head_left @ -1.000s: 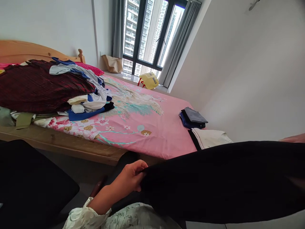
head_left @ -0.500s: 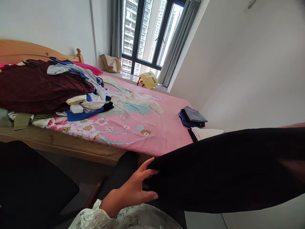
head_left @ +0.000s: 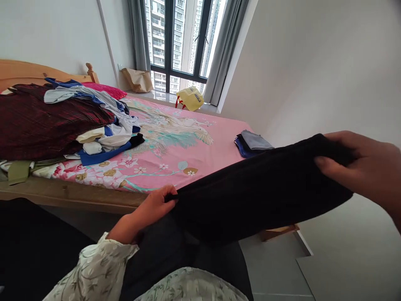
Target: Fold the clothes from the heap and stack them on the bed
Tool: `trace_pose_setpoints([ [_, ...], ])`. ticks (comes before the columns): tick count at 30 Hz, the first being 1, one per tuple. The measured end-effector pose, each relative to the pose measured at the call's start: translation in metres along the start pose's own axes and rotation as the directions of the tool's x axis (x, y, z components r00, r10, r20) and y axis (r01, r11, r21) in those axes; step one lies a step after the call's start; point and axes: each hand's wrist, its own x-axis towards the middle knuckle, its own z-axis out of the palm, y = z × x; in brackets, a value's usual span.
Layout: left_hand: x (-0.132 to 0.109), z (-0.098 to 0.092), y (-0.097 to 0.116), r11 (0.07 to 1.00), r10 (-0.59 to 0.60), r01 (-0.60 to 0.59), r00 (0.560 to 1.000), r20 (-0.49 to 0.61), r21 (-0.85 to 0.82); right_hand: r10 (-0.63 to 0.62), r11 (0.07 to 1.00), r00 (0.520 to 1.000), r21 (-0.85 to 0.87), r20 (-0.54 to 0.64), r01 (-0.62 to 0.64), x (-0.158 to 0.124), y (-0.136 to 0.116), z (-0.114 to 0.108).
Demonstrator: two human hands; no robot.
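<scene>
A long piece of black clothing (head_left: pixel 260 192), possibly trousers, is stretched between my two hands above my lap and the bed's edge. Its left end is pinched between the thumb and fingers of my left hand (head_left: pixel 158 205). At the other end, my right hand (head_left: pixel 366 165) grips the fabric with the thumb on top, slightly blurred; its remaining fingers are partly behind the cloth. Just beyond the garment, a small stack of folded clothes (head_left: pixel 255 140), grey on top and dark blue below, lies on the pink bedsheet (head_left: pixel 219 154).
On the left of the bed lies a heap of clothes (head_left: pixel 56 121), dark red plaid, white and blue. A yellow bag (head_left: pixel 190 98) and a brown paper bag (head_left: pixel 138 80) are near the window. A dark chair-like shape (head_left: pixel 31 251) stands at lower left.
My left hand, earlier with fingers spread at the cloth, has moved left and closed on its end. My right hand has come clearly into view, and the black garment now spans a shorter, flatter stretch.
</scene>
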Motion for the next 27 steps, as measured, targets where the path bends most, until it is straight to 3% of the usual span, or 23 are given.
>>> trace_pose_setpoints([
  [3,0.028,-0.032,-0.007,0.982,0.016,-0.017,1.000,0.008,0.188,0.047,0.998,0.999,0.031,0.010,-0.048,0.015,0.010,0.038],
  [6,0.068,-0.066,-0.012,0.864,-0.013,0.002,1.000,0.018,0.504,0.061,0.993,0.995,0.095,0.081,-0.068,0.042,0.025,0.075],
  [8,0.100,-0.094,-0.011,0.741,-0.017,0.055,0.998,-0.063,0.669,0.052,0.990,0.993,0.126,0.107,-0.065,0.064,0.038,0.100],
  [10,0.131,-0.124,-0.004,0.681,0.023,0.128,0.980,-0.195,0.721,0.027,0.982,0.995,0.184,0.100,-0.045,0.087,0.051,0.125],
  [13,0.165,-0.160,0.009,0.667,0.078,0.231,0.924,-0.374,0.709,-0.006,0.956,0.999,0.294,-0.031,0.014,0.116,0.069,0.163],
  [15,0.174,-0.167,0.011,0.636,0.109,0.272,0.895,-0.433,0.722,-0.042,0.938,0.991,0.337,-0.130,0.083,0.124,0.080,0.191],
  [18,0.162,-0.144,-0.015,0.561,0.112,0.263,0.915,-0.387,0.785,-0.166,0.917,0.972,0.337,-0.167,0.214,0.107,0.097,0.237],
  [21,0.128,-0.093,-0.070,0.552,0.003,0.221,0.964,-0.267,0.804,-0.284,0.916,0.959,0.290,-0.020,0.277,0.051,0.113,0.288],
  [24,0.085,-0.043,-0.132,0.629,-0.136,0.170,0.985,-0.108,0.759,-0.294,0.923,0.949,0.293,0.116,0.250,-0.022,0.129,0.335],
  [27,0.051,-0.018,-0.174,0.752,-0.074,0.136,0.990,-0.122,0.646,-0.176,0.927,0.970,0.360,0.166,0.107,-0.078,0.143,0.365],
])
